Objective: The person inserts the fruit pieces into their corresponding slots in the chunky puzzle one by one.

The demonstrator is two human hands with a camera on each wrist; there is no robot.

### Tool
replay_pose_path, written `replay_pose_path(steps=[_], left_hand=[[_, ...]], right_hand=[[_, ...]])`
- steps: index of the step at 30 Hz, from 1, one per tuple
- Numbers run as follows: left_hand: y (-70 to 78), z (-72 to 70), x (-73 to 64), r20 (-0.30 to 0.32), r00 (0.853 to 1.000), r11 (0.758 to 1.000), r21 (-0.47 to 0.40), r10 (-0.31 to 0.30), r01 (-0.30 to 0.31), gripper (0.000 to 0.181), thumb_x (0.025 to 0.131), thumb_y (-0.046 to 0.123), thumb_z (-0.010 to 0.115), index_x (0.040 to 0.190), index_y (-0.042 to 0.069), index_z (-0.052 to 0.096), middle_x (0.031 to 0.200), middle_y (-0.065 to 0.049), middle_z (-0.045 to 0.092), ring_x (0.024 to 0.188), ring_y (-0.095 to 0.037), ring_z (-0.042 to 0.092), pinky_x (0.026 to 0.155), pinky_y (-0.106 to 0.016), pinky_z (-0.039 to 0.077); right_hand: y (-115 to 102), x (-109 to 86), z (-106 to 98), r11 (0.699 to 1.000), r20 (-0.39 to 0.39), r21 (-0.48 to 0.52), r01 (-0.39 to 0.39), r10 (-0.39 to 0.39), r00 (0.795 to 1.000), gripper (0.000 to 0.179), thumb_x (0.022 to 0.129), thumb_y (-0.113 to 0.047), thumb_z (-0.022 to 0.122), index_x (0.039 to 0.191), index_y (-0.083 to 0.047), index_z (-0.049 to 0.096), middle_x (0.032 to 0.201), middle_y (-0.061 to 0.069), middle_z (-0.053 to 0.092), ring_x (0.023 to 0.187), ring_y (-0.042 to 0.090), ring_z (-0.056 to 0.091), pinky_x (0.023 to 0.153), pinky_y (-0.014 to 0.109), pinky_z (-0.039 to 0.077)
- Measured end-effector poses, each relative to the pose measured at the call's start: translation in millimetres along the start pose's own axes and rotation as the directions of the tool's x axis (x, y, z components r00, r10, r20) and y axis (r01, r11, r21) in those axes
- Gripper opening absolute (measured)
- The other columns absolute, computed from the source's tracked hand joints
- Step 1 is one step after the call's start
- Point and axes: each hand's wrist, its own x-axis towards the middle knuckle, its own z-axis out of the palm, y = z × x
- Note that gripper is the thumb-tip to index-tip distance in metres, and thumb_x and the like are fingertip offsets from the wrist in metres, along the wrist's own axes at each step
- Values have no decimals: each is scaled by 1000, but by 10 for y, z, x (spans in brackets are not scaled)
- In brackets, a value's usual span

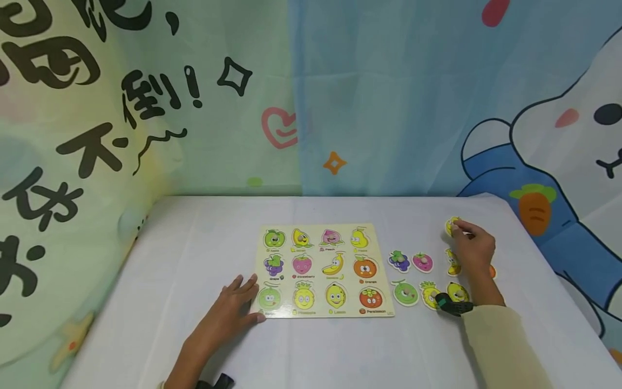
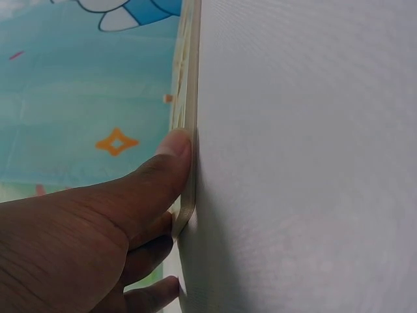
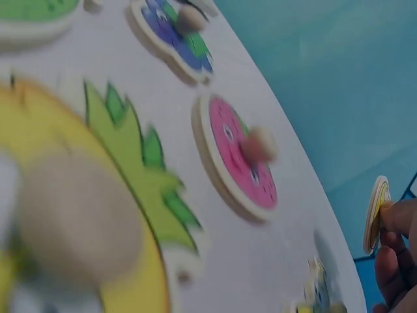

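Observation:
My right hand pinches a small yellow wooden puzzle piece, raised off the table behind the other pieces. Which fruit it shows is hard to tell. At the near left corner of a cream fruit puzzle board, my left hand rests with spread fingers. Its thumb presses the board's edge in the left wrist view. Printed fruits fill the board in rows. Near my right hand lie a banana piece and an orange-coloured piece, mostly hidden by the hand.
Right of the board lie knobbed pieces: grapes, a strawberry, a round green fruit, a pineapple and a lemon. A white cloth covers the table. A printed curtain hangs behind it.

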Motion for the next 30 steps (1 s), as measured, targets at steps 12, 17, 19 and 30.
replay_pose_path(steps=[12, 17, 19, 30], left_hand=[[8, 3, 3, 5, 1000, 1000, 4, -20, 20, 71, 73, 28, 84, 132, 0, 58, 148, -9, 43, 140, -41, 28, 108, -64, 23], [-8, 2, 15, 3, 1000, 1000, 7, -25, 25, 72, 72, 30, 84, 132, 0, 58, 148, -9, 43, 140, -40, 28, 110, -62, 22], [-10, -3, 16, 4, 1000, 1000, 6, -25, 25, 72, 72, 30, 84, 132, 0, 58, 148, -9, 43, 140, -40, 28, 110, -62, 22], [15, -2, 14, 21, 999, 999, -9, -38, 38, 72, 72, 29, 84, 132, 0, 58, 148, -8, 43, 141, -39, 26, 110, -61, 21]], right_hand=[[-86, -179, 264, 998, 31, 44, 47, -49, 998, 34, 97, -29, 56, 125, -11, 68, 120, 5, 61, 90, 13, 47, 71, 23, 38], [-144, -242, 283, 992, 14, 36, 117, -118, 993, 33, 97, -27, 58, 123, -9, 68, 119, 8, 63, 88, 14, 47, 70, 23, 38], [-170, -262, 288, 988, 15, 49, 147, -148, 989, 33, 97, -27, 59, 122, -8, 69, 118, 9, 63, 88, 14, 48, 69, 21, 39], [-233, -380, 411, 979, 81, 0, 204, -203, 976, 30, 98, -24, 58, 120, -6, 68, 110, 11, 64, 85, 18, 48, 61, 24, 41]])
